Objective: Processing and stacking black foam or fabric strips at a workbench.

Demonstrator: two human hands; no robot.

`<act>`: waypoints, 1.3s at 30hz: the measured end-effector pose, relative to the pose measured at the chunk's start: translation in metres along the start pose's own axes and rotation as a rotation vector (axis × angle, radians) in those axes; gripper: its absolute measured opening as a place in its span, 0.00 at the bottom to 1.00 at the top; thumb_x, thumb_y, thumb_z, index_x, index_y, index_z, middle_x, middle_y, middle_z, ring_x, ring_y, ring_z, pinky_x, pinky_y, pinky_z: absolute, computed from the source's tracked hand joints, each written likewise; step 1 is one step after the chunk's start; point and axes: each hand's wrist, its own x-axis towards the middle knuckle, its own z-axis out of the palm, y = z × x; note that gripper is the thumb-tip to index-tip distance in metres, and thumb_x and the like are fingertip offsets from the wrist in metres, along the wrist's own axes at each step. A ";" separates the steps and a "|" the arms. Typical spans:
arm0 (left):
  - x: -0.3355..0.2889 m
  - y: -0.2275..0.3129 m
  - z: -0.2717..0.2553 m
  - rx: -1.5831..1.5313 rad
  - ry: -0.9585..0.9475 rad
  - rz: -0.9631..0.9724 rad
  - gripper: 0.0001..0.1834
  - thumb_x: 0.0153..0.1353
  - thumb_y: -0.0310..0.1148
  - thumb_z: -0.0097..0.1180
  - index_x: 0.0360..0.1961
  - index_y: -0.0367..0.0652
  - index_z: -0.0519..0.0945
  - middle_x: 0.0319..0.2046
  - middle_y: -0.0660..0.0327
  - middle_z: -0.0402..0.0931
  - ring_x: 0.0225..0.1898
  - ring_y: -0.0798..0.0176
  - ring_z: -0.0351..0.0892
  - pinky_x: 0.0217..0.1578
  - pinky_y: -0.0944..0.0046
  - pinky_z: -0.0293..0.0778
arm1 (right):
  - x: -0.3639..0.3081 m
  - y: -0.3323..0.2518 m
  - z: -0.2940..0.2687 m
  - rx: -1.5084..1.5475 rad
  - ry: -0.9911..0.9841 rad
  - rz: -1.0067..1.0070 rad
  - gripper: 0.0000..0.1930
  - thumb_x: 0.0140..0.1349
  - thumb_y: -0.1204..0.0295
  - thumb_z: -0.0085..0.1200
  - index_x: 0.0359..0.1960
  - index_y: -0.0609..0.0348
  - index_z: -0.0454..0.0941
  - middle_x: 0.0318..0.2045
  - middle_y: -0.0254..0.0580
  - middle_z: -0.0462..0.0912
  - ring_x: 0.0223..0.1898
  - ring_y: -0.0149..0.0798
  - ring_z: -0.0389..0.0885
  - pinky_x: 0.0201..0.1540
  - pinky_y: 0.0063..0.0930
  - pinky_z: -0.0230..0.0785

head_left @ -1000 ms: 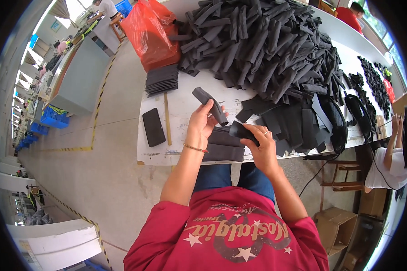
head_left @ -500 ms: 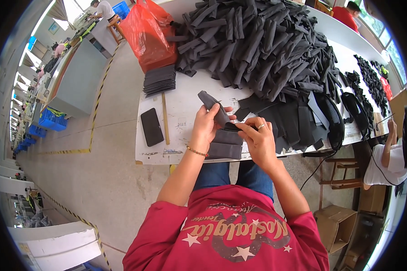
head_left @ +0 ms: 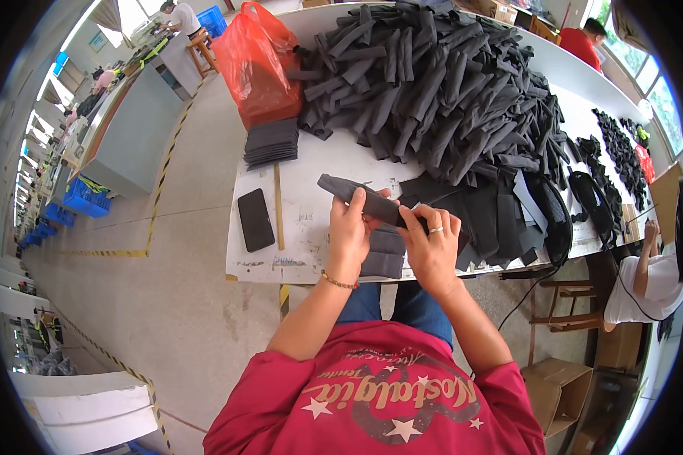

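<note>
Between my two hands is a dark grey folded fabric piece, like a flat sleeve (head_left: 376, 206), held slanting above the table's front edge. My left hand (head_left: 349, 233) grips it around the middle, thumb on top and fingers beneath. At its right end my right hand (head_left: 432, 246) pinches it between thumb and fingers. Just below, a dark folded fabric piece (head_left: 383, 256) lies at the table edge, partly covered by my hands. Farther back rises a big heap of similar dark fabric pieces (head_left: 432, 91). A neat stack of folded pieces (head_left: 272, 142) sits to the left.
On the white table (head_left: 307, 220) lie a black phone (head_left: 256, 220) and a thin wooden strip (head_left: 278, 201). A red plastic bag (head_left: 258, 72) stands behind the stack. Flat black pieces (head_left: 501, 220) and a black mesh-like item (head_left: 552, 216) are at right. Another person (head_left: 645, 284) sits beyond.
The fabric piece has turned from steep to flatter, its right end now between my right thumb and fingers. My right hand has shifted slightly down. The view has moved slightly.
</note>
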 end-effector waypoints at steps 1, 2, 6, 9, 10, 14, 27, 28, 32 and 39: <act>-0.004 0.000 0.004 0.003 0.008 0.059 0.14 0.70 0.35 0.48 0.47 0.36 0.62 0.44 0.41 0.77 0.39 0.47 0.84 0.40 0.53 0.83 | -0.001 -0.002 0.001 0.011 -0.002 0.031 0.24 0.47 0.73 0.65 0.50 0.55 0.78 0.41 0.36 0.73 0.40 0.40 0.73 0.45 0.38 0.62; -0.011 0.001 0.007 -0.020 0.007 0.079 0.18 0.68 0.35 0.51 0.51 0.37 0.62 0.45 0.43 0.77 0.43 0.47 0.83 0.45 0.52 0.81 | -0.003 -0.003 0.001 0.032 -0.009 0.041 0.28 0.46 0.72 0.66 0.53 0.55 0.76 0.43 0.40 0.73 0.42 0.43 0.73 0.45 0.39 0.62; -0.021 -0.001 0.011 -0.135 -0.230 -0.013 0.17 0.68 0.35 0.54 0.52 0.38 0.69 0.37 0.52 0.81 0.52 0.50 0.79 0.56 0.53 0.72 | 0.000 -0.020 0.007 0.303 0.036 0.116 0.29 0.47 0.75 0.65 0.54 0.57 0.73 0.47 0.47 0.72 0.44 0.50 0.72 0.47 0.43 0.63; -0.014 -0.011 0.002 -0.145 -0.274 0.067 0.11 0.69 0.34 0.52 0.46 0.39 0.73 0.33 0.54 0.82 0.51 0.51 0.79 0.56 0.53 0.71 | -0.011 -0.020 0.009 0.231 -0.049 0.166 0.27 0.48 0.78 0.64 0.53 0.58 0.72 0.48 0.48 0.72 0.44 0.52 0.72 0.48 0.44 0.64; -0.013 -0.014 0.000 -0.106 -0.268 0.091 0.10 0.69 0.35 0.51 0.45 0.39 0.74 0.34 0.54 0.81 0.52 0.50 0.79 0.57 0.52 0.69 | -0.020 -0.014 0.009 0.276 -0.077 0.167 0.25 0.47 0.81 0.63 0.49 0.59 0.70 0.47 0.51 0.74 0.46 0.55 0.73 0.47 0.45 0.67; -0.024 -0.034 0.002 -0.207 -0.216 0.020 0.14 0.71 0.39 0.48 0.44 0.38 0.75 0.39 0.52 0.81 0.53 0.53 0.78 0.56 0.57 0.70 | -0.022 -0.011 0.020 0.360 -0.065 0.031 0.22 0.47 0.80 0.64 0.44 0.60 0.70 0.47 0.53 0.74 0.44 0.57 0.74 0.46 0.45 0.69; -0.021 -0.005 0.008 -0.041 -0.185 0.221 0.15 0.72 0.39 0.46 0.45 0.37 0.73 0.38 0.51 0.82 0.52 0.54 0.79 0.54 0.59 0.69 | -0.011 -0.020 0.011 0.389 -0.079 0.049 0.14 0.50 0.80 0.62 0.39 0.62 0.75 0.42 0.50 0.76 0.40 0.54 0.77 0.41 0.42 0.71; -0.021 -0.006 0.007 -0.027 -0.177 0.236 0.15 0.72 0.40 0.46 0.46 0.37 0.73 0.38 0.51 0.82 0.52 0.53 0.78 0.54 0.58 0.69 | -0.010 -0.021 0.013 0.410 -0.055 0.049 0.12 0.50 0.80 0.61 0.38 0.62 0.75 0.41 0.50 0.76 0.39 0.54 0.77 0.41 0.42 0.71; -0.030 -0.009 0.002 -0.100 -0.145 0.221 0.18 0.71 0.42 0.46 0.48 0.36 0.72 0.39 0.52 0.82 0.52 0.52 0.78 0.55 0.57 0.69 | -0.008 -0.030 0.014 0.421 -0.076 0.066 0.12 0.51 0.81 0.61 0.37 0.62 0.75 0.40 0.49 0.77 0.39 0.54 0.77 0.42 0.42 0.71; -0.017 0.023 -0.019 -0.203 -0.171 0.007 0.16 0.70 0.40 0.50 0.48 0.37 0.74 0.38 0.51 0.81 0.52 0.52 0.78 0.54 0.56 0.71 | -0.007 -0.023 0.002 0.413 -0.160 0.056 0.10 0.51 0.80 0.61 0.36 0.61 0.76 0.39 0.47 0.77 0.40 0.54 0.77 0.42 0.42 0.72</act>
